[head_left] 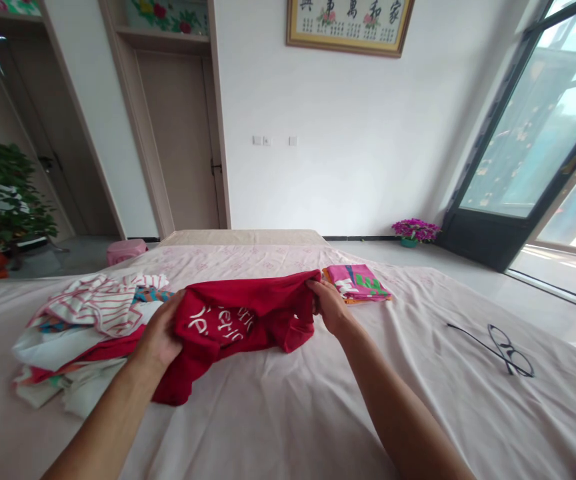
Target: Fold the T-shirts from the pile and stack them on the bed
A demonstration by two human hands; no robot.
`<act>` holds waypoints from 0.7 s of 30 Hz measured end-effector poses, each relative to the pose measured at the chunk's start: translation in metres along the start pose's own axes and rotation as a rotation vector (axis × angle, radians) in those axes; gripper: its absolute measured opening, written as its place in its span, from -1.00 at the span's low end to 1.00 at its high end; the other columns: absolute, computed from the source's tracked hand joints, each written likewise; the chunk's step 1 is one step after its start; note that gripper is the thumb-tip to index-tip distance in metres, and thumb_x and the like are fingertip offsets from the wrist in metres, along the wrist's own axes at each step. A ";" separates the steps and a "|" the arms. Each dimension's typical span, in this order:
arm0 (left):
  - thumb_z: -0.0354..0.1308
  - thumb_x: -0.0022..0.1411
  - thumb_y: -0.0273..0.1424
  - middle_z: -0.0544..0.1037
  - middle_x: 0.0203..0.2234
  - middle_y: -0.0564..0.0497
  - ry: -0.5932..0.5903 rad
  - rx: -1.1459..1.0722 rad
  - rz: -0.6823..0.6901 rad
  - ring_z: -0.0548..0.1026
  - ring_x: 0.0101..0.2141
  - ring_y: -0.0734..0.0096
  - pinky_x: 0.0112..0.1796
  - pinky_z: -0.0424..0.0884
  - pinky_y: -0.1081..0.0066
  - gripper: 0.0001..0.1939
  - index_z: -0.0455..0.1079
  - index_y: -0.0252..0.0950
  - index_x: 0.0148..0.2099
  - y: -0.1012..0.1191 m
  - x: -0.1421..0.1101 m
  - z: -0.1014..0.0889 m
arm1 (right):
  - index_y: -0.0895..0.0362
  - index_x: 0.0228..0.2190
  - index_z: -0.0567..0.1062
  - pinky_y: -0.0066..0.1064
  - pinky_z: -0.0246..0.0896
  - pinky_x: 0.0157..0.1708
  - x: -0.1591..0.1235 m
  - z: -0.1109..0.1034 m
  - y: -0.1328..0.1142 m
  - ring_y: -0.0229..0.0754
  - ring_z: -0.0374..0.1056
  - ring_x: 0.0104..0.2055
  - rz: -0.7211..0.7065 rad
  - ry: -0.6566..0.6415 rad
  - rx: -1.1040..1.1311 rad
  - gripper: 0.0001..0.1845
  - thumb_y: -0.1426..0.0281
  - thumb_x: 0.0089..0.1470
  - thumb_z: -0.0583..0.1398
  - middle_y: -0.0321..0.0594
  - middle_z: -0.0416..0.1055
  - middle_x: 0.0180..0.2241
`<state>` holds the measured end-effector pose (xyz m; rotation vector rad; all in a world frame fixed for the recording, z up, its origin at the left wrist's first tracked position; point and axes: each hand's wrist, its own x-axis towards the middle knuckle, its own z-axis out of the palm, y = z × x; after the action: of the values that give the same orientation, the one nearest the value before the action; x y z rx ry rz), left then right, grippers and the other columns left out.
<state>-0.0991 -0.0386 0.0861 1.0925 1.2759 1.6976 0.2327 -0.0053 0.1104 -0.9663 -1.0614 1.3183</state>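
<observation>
A red shirt [263,313] with white lettering is stretched between my two hands above the bed. My left hand [162,333] grips its left end, with the fingers partly hidden by the cloth. At the other end, my right hand [329,305] pinches the upper corner. Part of the shirt droops below my left hand to the sheet. Just beyond my right hand lies a folded pink garment [361,281] with green and white print, on top of something orange. Left of my left hand is a loose heap of clothes [93,313], with a striped piece on top.
A pale pink sheet [278,427] covers the bed, with black-framed glasses [505,350] lying on its right side. A pink stool [127,251] and a leafy plant [8,190] stand beyond it on the left. Purple flowers [415,230] sit near the glass door [513,140].
</observation>
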 end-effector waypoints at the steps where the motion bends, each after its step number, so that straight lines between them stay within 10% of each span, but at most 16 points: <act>1: 0.20 0.04 -0.14 0.59 -0.42 0.02 -0.032 -0.067 -0.078 0.56 -0.30 0.21 -0.20 0.49 0.24 -0.67 0.45 -0.28 -0.25 0.001 0.003 -0.004 | 0.09 -0.63 0.27 -0.53 -0.11 -0.76 -0.001 0.001 0.000 -0.36 0.09 -0.74 -0.008 -0.024 0.039 -0.68 0.20 -0.05 0.23 -0.40 0.21 -0.76; 8: 0.35 -0.10 -0.08 0.62 -0.34 -0.01 -0.076 -0.018 -0.128 0.58 -0.24 0.19 -0.18 0.50 0.30 -0.50 0.47 -0.27 -0.15 0.004 -0.001 -0.009 | 0.11 -0.49 0.41 -0.50 0.18 -0.61 -0.003 0.012 0.002 -0.26 0.30 -0.58 0.038 0.084 0.148 -0.77 0.21 0.00 0.25 -0.33 0.39 -0.63; 16: 0.43 -0.14 -0.21 0.65 -0.26 -0.06 -0.603 0.259 -0.137 0.60 -0.20 0.08 -0.15 0.51 0.22 -0.52 0.53 -0.26 -0.13 0.024 -0.029 0.007 | 0.13 -0.44 0.44 -0.48 0.32 -0.49 0.004 0.006 0.003 -0.28 0.38 -0.55 0.146 0.082 0.366 -0.81 0.31 0.15 0.14 -0.28 0.48 -0.54; 21: 0.31 0.01 -0.20 0.63 -0.36 0.01 -0.257 -0.088 -0.125 0.59 -0.33 0.24 -0.23 0.53 0.24 -0.61 0.44 -0.28 -0.13 0.025 -0.002 0.012 | 0.15 -0.23 0.49 -0.45 0.35 -0.43 0.014 -0.016 0.027 -0.21 0.49 -0.37 0.239 0.075 0.094 -0.79 0.32 0.13 0.15 -0.13 0.56 -0.28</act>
<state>-0.0888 -0.0417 0.1113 1.1143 1.0741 1.4550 0.2410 0.0104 0.0813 -1.0881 -0.8385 1.5005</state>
